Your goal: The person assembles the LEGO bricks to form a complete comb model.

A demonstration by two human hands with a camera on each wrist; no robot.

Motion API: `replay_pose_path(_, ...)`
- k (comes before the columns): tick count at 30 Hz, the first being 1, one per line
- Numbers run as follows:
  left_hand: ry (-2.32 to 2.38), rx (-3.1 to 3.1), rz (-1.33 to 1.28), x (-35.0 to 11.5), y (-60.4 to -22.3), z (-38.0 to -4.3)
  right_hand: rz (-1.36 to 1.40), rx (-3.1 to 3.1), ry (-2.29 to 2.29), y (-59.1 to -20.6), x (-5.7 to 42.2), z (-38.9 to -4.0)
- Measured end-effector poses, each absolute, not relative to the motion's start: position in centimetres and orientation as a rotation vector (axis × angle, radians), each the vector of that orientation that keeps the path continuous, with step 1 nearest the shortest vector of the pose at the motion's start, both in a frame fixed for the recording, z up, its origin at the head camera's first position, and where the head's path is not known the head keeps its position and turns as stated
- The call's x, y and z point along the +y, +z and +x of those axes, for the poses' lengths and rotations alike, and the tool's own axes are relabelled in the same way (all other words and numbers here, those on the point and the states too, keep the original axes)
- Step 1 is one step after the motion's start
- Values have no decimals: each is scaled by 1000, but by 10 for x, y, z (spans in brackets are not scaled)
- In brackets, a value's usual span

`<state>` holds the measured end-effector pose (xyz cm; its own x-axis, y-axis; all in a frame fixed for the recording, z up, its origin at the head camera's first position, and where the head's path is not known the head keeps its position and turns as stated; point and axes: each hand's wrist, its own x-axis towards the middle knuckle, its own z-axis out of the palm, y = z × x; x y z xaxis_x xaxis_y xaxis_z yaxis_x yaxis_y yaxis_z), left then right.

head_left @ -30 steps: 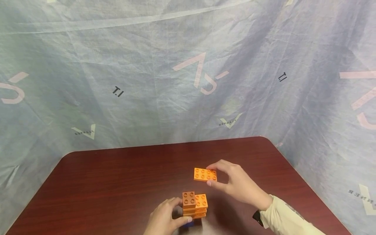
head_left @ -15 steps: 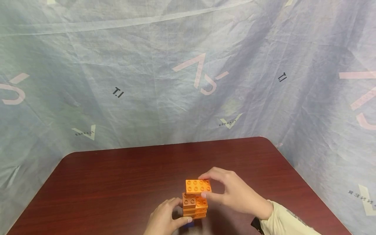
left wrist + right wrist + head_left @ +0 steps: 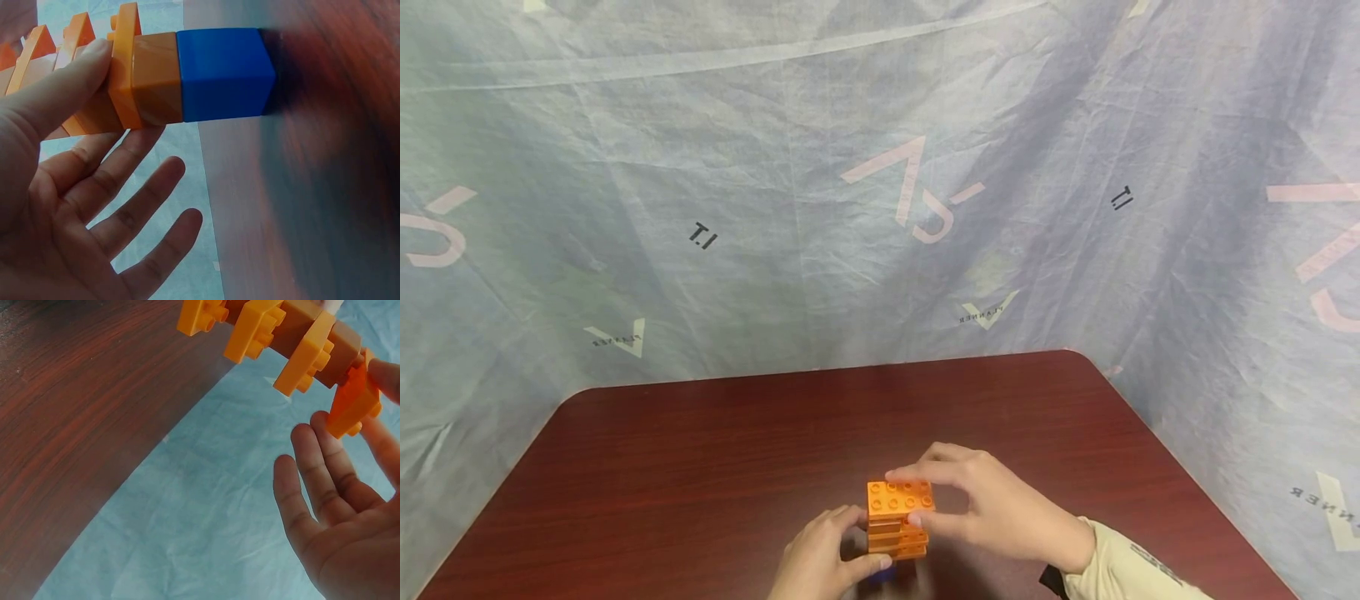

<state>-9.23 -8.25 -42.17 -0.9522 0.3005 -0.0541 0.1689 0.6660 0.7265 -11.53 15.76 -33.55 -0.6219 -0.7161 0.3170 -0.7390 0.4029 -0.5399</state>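
Observation:
A tower of toy building bricks stands upright near the front of the table, with brown bricks (image 3: 157, 75) and flat orange bricks (image 3: 304, 355) alternating above a blue brick (image 3: 225, 75) at the bottom. My left hand (image 3: 820, 554) pinches the tower's side between thumb and fingers. On top, my right hand (image 3: 1000, 508) pinches a flat orange eight-stud brick (image 3: 901, 497) by its long edges. In the right wrist view that brick sits slightly tilted against the uppermost brown brick (image 3: 344, 350), whose studs partly show. The orange bricks jut out to the right beyond the brown ones.
The dark red wooden table (image 3: 700, 467) has rounded far corners. A pale printed cloth (image 3: 790, 208) hangs behind it and along both sides. A black band (image 3: 1054, 579) shows at the right sleeve's cuff.
My right hand has carried the flat orange brick left and toward me, then down onto the top of the tower. The left hand has kept its hold in place.

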Motion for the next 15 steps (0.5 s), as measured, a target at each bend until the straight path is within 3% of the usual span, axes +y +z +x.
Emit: replay_pose_path(15,1178,2701,381,-83,-422,-93,1406,-2605,848,-331,154,-117)
